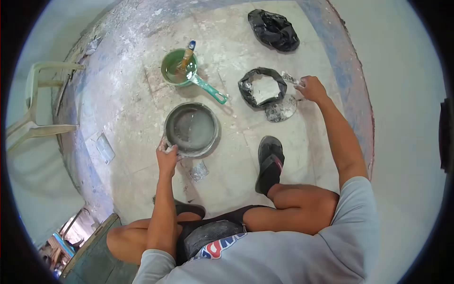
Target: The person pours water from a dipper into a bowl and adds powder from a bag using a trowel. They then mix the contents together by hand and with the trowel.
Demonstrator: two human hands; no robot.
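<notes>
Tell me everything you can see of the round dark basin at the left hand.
The basin is round, open side up and dark grey, apparently plastic or rubber, with a distinct rim. Its inside looks grey and wet, with a small bright glint; how much liquid it holds is unclear. It is at the floor, nearer the wearer than the green pot. The left grip holds its near-left edge.

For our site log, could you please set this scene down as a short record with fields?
Left hand: grip on the near-left rim of a round basin with greyish contents
Right hand: grip on a powder-coated tool, exact type unclear
Left of the tool: open black plastic bag holding white powder
Beyond the basin: green dipper, paintbrush in it
Far side: bunched black plastic bag
Far left: plastic chair
</notes>
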